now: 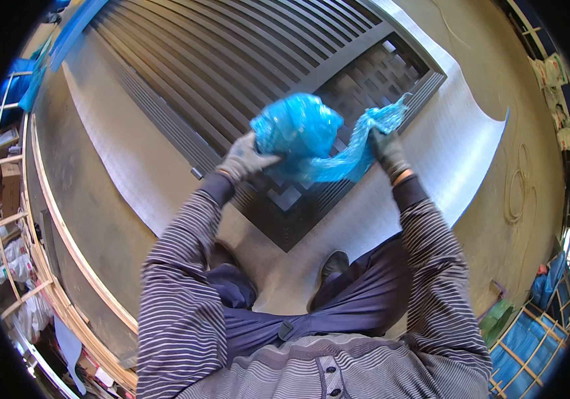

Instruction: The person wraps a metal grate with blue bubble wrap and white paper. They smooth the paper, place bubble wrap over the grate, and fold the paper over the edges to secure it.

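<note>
While both gloved hands are raised over the panel [348,56], the blue wrap [298,126] spans the gap between them, in front of the person's torso. Bulk of it is a rounded bundle at the left; a loose tail [348,166] leaves the underside and runs across to the right.

Left hand [245,158] nearer the bundle, touching its lower left side. Thumb points inward along the underside, part-spread from the rest; fingers mostly hidden behind the plastic, so their exact curl cannot be told. The hand appears to bear the bundle's weight.

Right hand [388,151] well apart from the bundle, fingers curled tight round the tail near its end. Bundle lies to the left of these fingers and slightly higher in view; the tail is the only link.

Long axis of the wrap: crosswise, left to right. Tail sags between the hands, then climbs to the right fist; its ragged tip sticks out past the fist, pointing up and right, away from the body.

Below: panel dark and slatted, one corner toward the person, lying on a pale sheet [458,133] whose right edge curls up.
</note>
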`<state>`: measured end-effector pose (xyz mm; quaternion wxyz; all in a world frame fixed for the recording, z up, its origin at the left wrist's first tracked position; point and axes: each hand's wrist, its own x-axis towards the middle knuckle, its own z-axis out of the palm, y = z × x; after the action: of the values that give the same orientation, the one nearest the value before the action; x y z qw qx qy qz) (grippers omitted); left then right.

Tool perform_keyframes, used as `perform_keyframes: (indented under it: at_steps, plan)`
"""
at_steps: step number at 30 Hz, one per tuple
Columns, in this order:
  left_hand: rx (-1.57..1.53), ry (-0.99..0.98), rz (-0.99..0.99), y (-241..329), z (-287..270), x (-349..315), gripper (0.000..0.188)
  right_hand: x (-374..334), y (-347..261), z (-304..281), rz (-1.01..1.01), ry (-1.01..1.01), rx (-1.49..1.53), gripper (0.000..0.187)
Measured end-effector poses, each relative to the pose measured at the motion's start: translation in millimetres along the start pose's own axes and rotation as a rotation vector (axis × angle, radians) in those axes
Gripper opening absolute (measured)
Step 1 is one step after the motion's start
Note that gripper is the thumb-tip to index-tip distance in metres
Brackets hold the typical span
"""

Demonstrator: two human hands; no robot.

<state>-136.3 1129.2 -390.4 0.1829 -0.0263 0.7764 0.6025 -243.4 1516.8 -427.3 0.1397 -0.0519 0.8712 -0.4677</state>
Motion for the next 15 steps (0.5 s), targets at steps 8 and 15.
perform_keyframes:
  at_steps: [8,15]
  plan:
    - [0.042,-0.439,0.171,82,-73,-17,0.063,47,104,-143,0.033,0.393,0.462,0.042]
    - [0.224,-0.585,-0.06,-19,-34,25,0.047,79,71,-153,-0.097,0.159,-0.082,0.054]
